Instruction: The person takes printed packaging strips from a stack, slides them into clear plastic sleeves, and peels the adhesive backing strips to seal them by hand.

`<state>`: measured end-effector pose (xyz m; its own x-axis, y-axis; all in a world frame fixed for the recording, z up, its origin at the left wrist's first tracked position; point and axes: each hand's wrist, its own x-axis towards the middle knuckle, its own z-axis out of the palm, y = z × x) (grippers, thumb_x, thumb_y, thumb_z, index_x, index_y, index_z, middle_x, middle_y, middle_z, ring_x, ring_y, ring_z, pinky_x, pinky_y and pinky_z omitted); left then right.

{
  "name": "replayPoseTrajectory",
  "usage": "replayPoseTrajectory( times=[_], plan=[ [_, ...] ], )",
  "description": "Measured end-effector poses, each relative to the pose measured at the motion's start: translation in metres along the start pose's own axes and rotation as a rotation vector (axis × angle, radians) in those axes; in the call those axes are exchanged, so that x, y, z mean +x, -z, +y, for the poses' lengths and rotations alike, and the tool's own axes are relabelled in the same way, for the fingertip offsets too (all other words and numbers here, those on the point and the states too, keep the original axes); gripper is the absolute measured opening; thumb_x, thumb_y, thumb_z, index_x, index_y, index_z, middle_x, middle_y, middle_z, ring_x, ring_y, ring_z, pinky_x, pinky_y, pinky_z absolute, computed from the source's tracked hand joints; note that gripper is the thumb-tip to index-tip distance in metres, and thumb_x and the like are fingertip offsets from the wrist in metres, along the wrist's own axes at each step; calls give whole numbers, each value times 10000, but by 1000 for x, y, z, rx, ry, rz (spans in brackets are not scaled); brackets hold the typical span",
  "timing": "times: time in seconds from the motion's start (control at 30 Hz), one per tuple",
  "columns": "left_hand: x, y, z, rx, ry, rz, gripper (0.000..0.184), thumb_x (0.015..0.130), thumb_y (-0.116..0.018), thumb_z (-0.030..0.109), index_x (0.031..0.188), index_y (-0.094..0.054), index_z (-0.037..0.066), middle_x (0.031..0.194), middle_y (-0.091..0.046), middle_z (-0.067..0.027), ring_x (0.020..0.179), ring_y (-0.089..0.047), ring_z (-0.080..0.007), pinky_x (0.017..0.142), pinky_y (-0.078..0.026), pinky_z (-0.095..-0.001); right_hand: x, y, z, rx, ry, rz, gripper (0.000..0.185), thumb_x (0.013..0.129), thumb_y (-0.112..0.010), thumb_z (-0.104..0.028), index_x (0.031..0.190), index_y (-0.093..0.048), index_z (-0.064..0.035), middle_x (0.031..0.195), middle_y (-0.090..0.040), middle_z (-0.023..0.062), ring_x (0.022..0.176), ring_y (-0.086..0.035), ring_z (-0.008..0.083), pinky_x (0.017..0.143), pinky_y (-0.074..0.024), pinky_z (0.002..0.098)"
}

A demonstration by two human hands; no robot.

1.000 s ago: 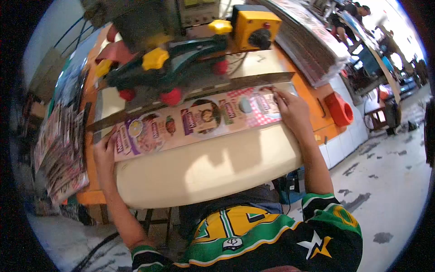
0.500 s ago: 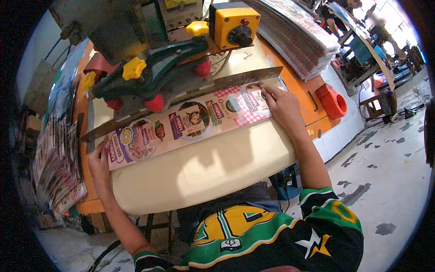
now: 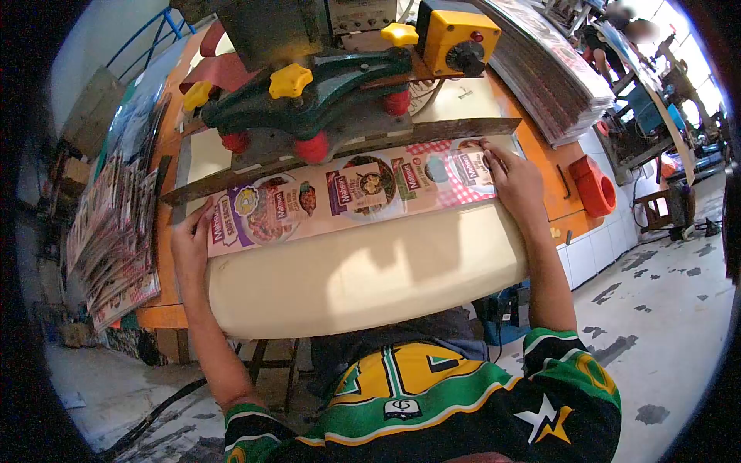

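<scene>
A long printed sheet [image 3: 309, 204] with food pictures lies crosswise on a cream padded surface [image 3: 370, 270]. Its far edge runs along a thin metal bar [image 3: 255, 171]. My left hand [image 3: 191, 243] grips the sheet's left end, thumb and fingers closed at its edge. At the other end, my right hand [image 3: 515, 181] pinches the sheet's right edge, fingertips close to the bar. Just beyond the bar stands a machine with a dark green bracket [image 3: 347, 71], yellow knobs [image 3: 291, 80] and red feet [image 3: 312, 147].
Loose printed sheets [image 3: 116, 239] fan out at the left. A tall stack of printed sheets [image 3: 556, 77] stands at the back right. On the orange table [image 3: 552, 193] are a red tape dispenser-like object [image 3: 593, 187] and a black hex key [image 3: 562, 182]. A yellow control box [image 3: 461, 42] sits above.
My view has shifted, so the machine and table appear farther right. Both hands stay on the ends of the sheet, which lies along the bar as before.
</scene>
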<state>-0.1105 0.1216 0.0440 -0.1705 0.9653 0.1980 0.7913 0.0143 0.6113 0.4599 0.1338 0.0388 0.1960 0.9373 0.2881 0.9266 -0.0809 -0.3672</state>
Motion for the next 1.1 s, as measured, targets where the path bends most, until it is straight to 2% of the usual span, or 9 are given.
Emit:
replayPoseTrajectory(
  times=[0.13, 0.27, 0.4, 0.47, 0.6, 0.67, 0.9, 0.97, 1.1],
  plan=[
    [-1, 1, 4, 2, 4, 5, 329, 1014, -657, 252, 1259, -735, 45, 1061, -752, -248, 905, -715, -195, 851, -528, -351, -6, 6, -2, 58, -5, 3, 293, 1009, -619, -402, 1207, -764, -241, 935, -753, 190, 865, -728, 390, 782, -554, 490],
    [-21, 5, 1, -19, 17, -31, 374, 1038, -618, 276, 1284, -714, 11, 1129, -757, -223, 1010, -705, -213, 920, -517, -356, -20, 15, -4, 210, -3, -14, 299, 1015, -617, -368, 1238, -748, -220, 955, -754, 183, 884, -729, 380, 793, -553, 469],
    [-55, 1, 24, -34, 57, 54, 423, 1068, -576, 320, 1320, -695, 2, 1207, -747, -186, 1116, -675, -234, 990, -493, -354, -35, 20, -11, 110, -18, -47, 304, 1022, -609, -329, 1281, -727, -223, 963, -753, 178, 885, -728, 366, 790, -551, 459],
    [-66, -5, 20, -74, 84, 79, 436, 1074, -569, 333, 1329, -690, 1, 1212, -746, -182, 1121, -674, -232, 995, -490, -356, -40, 17, -14, 109, 4, 39, 304, 1029, -590, -302, 1294, -716, -222, 962, -750, 169, 870, -725, 355, 774, -543, 468],
    [-73, -7, 22, -68, 82, 134, 466, 1087, -552, 356, 1351, -673, -9, 1233, -740, -173, 1131, -674, -231, 1010, -485, -358, -40, 13, -13, 40, 28, 56, 293, 1030, -582, -282, 1281, -718, -216, 927, -744, 160, 838, -718, 351, 752, -535, 472],
    [-72, -4, 22, -56, 101, 123, 464, 1088, -551, 353, 1350, -674, -9, 1238, -739, -173, 1135, -674, -232, 1013, -484, -357, -40, 12, -12, 29, 13, 51, 318, 1056, -561, -349, 1301, -718, -221, 1060, -759, 150, 932, -726, 338, 789, -552, 430],
    [-70, -6, 21, -58, 64, 122, 464, 1092, -543, 355, 1343, -679, -11, 1272, -728, -173, 1159, -670, -241, 1039, -480, -368, -42, 13, -13, 27, -1, 46, 313, 1059, -559, -343, 1293, -721, -211, 1044, -751, 152, 910, -719, 344, 774, -542, 435],
    [-70, -7, 20, -69, 68, 121, 464, 1092, -542, 355, 1342, -680, -11, 1280, -726, -171, 1165, -670, -246, 1041, -480, -370, -43, 10, -15, 61, 47, 132, 258, 1042, -572, -313, 1196, -720, -168, 893, -717, 152, 817, -705, 353, 716, -520, 487],
    [-70, -7, 15, -73, 53, 125, 460, 1094, -539, 352, 1341, -681, -8, 1297, -721, -166, 1177, -671, -257, 1042, -483, -374, -42, 13, -15, 4, -31, 60, 272, 1062, -562, -328, 1197, -726, -158, 923, -731, 170, 815, -704, 348, 710, -517, 450]
  ],
)
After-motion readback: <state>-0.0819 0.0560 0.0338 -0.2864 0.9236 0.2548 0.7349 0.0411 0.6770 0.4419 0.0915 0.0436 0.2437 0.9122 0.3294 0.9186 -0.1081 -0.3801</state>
